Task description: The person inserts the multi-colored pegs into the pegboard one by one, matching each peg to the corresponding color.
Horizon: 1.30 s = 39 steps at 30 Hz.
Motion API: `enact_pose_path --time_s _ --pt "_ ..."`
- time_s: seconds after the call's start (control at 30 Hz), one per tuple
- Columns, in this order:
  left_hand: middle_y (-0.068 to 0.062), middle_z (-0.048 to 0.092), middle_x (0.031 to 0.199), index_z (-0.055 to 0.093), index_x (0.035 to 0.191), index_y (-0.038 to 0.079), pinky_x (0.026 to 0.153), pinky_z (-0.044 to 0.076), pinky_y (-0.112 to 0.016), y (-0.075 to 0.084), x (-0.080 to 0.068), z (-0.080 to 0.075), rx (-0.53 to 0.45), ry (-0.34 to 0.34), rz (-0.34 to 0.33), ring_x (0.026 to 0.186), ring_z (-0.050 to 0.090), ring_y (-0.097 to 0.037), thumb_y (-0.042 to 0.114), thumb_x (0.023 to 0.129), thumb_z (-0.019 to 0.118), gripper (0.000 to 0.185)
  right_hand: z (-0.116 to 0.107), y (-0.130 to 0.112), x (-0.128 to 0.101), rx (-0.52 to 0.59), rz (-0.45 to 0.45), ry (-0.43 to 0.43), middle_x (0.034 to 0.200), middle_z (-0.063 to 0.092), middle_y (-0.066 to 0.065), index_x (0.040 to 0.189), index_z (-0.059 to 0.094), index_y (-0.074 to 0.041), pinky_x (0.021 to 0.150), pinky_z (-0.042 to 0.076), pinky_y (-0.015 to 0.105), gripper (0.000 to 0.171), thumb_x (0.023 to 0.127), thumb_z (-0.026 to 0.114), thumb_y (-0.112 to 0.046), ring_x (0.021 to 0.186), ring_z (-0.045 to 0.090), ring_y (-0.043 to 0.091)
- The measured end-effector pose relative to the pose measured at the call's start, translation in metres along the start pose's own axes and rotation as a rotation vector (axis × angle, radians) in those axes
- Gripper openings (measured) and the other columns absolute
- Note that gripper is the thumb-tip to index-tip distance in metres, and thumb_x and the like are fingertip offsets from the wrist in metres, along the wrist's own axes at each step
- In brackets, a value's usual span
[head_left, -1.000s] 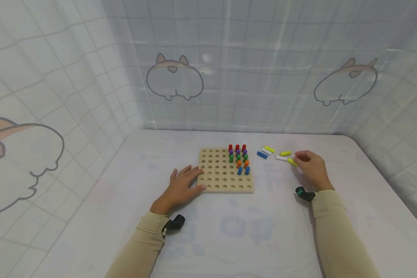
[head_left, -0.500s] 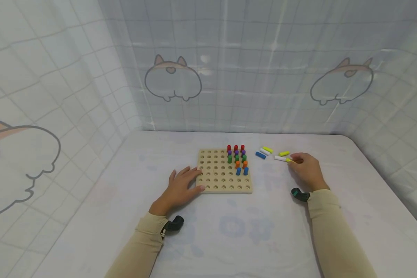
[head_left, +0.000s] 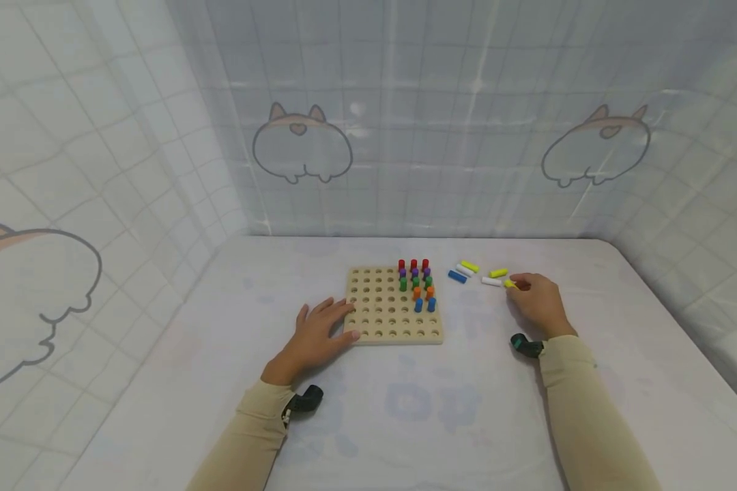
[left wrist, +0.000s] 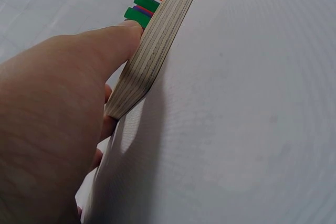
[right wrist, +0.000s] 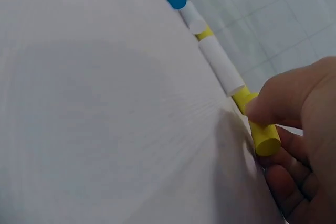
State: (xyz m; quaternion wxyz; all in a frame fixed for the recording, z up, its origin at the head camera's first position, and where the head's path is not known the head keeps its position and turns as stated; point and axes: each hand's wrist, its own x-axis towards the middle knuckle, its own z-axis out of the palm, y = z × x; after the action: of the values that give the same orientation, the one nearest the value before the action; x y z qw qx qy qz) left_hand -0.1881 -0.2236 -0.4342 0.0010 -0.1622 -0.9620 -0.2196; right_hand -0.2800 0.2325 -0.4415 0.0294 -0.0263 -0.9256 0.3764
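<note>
My left hand (head_left: 316,337) rests at the left side of a wooden pegboard (head_left: 371,322), fingers spread. In the left wrist view its thumb (left wrist: 118,43) lies on the board's upper edge near a corner. Red, purple, green, orange and blue pegs (head_left: 418,306) stand upright in the board's right-hand holes. Off to the right, my right hand (head_left: 539,303) pinches a yellow peg (right wrist: 266,142) between thumb and fingers, close over the table. Beside that peg lies a white peg (head_left: 491,281), and another yellow peg (head_left: 498,273) lies just behind.
Between the board and my right hand lie a blue peg (head_left: 457,277), a white peg (head_left: 465,270) and a yellow peg (head_left: 469,266), close together. A white cloth covers the table (head_left: 417,436). Tiled-pattern curtains (head_left: 405,170) enclose the back and sides.
The right hand has shifted slightly left with its fingers round the yellow peg, which shows shorter beyond the fingertips. The left hand stays on the board. The whole head view has drifted a little.
</note>
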Motion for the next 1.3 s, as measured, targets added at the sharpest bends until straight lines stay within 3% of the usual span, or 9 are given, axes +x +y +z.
enact_pose_path --time_s 0.2,0.4,0.53,0.87,1.1,1.3 --pt "-0.002 0.039 0.158 0.044 0.153 0.02 0.115 0.0 -0.067 0.0 -0.001 0.001 0.015 -0.01 -0.008 0.149 0.024 -0.03 0.057 0.096 0.056 0.068 -0.002 0.003 -0.001 0.13 0.026 0.019 0.123 0.06 0.02 0.139 0.057 -0.002 0.093 0.047 0.049 0.045 0.1 0.051 -0.021 0.111 0.053 0.035" --pt "-0.002 0.039 0.158 0.044 0.153 0.02 0.115 0.0 -0.067 0.001 0.0 0.0 0.011 -0.01 -0.009 0.149 0.024 -0.03 0.056 0.096 0.057 0.068 -0.004 0.003 -0.001 0.31 0.038 0.038 0.128 0.061 0.017 0.142 0.056 -0.006 0.081 0.053 0.027 0.046 0.104 0.049 -0.032 0.102 0.064 0.029" --pt "-0.002 0.039 0.158 0.045 0.153 0.02 0.115 -0.001 -0.067 0.002 0.0 -0.001 0.013 -0.017 -0.013 0.15 0.023 -0.03 0.056 0.096 0.057 0.068 -0.003 0.001 -0.003 0.369 0.07 0.041 0.129 0.06 0.016 0.144 0.055 -0.008 0.071 0.053 0.016 0.048 0.104 0.049 -0.034 0.093 0.068 0.024" --pt "-0.002 0.039 0.158 0.044 0.153 0.02 0.115 -0.002 -0.067 0.003 -0.001 -0.003 0.004 -0.017 -0.015 0.15 0.022 -0.029 0.055 0.096 0.057 0.068 -0.001 -0.012 -0.006 0.455 0.123 0.026 0.134 0.057 0.015 0.147 0.052 -0.012 0.077 0.054 0.018 0.049 0.104 0.05 -0.035 0.102 0.065 0.025" --pt "-0.003 0.04 0.158 0.046 0.152 0.02 0.115 0.0 -0.067 0.004 -0.001 -0.005 0.004 -0.01 -0.008 0.149 0.024 -0.03 0.054 0.096 0.058 0.067 0.006 -0.025 -0.006 0.562 0.073 -0.025 0.131 0.057 0.013 0.139 0.056 -0.007 0.082 0.056 0.023 0.043 0.102 0.056 -0.03 0.102 0.063 0.022" --pt "-0.004 0.04 0.158 0.046 0.152 0.019 0.115 0.0 -0.067 0.004 -0.001 -0.005 0.006 -0.012 -0.01 0.149 0.024 -0.031 0.053 0.096 0.058 0.066 0.014 -0.032 -0.007 0.564 0.04 -0.111 0.129 0.057 0.013 0.136 0.055 -0.008 0.084 0.055 0.022 0.041 0.102 0.058 -0.032 0.105 0.064 0.021"
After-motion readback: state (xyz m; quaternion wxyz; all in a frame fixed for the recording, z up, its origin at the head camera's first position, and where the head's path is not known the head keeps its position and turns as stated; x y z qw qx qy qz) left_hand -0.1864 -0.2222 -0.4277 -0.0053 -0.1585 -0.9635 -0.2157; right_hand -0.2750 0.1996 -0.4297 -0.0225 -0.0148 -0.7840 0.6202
